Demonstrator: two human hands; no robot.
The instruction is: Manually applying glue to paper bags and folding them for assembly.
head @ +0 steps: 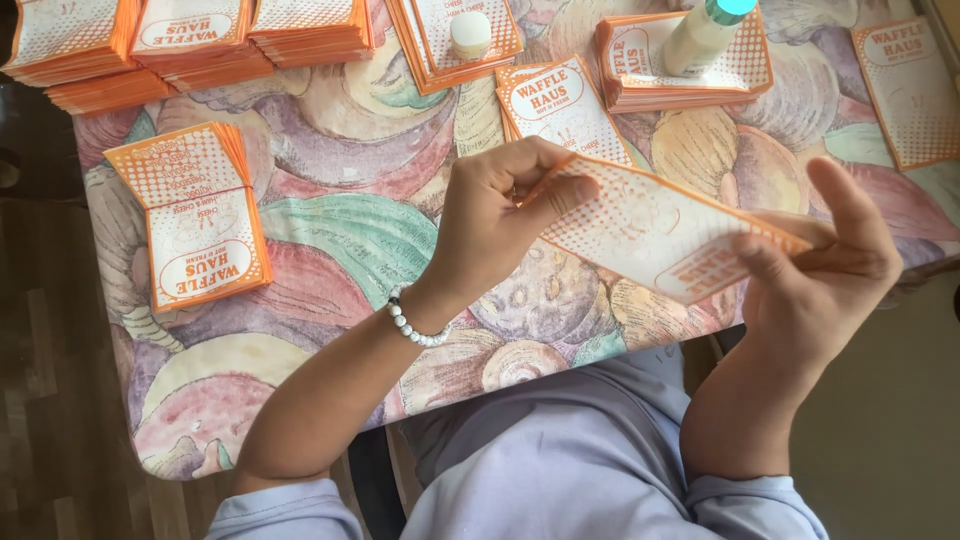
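Observation:
I hold one flat orange-and-white paper sleeve in the air above the table's near edge. My left hand pinches its left end between thumb and fingers; a white bead bracelet sits on that wrist. My right hand grips the sleeve's right end, with the index finger raised. The sleeve is tilted, its right end lower.
A table with a pastel patterned cloth carries several stacks of the same orange sleeves: one at the left, more along the far edge. A white glue bottle lies on a far stack, and a small white cap rests on another.

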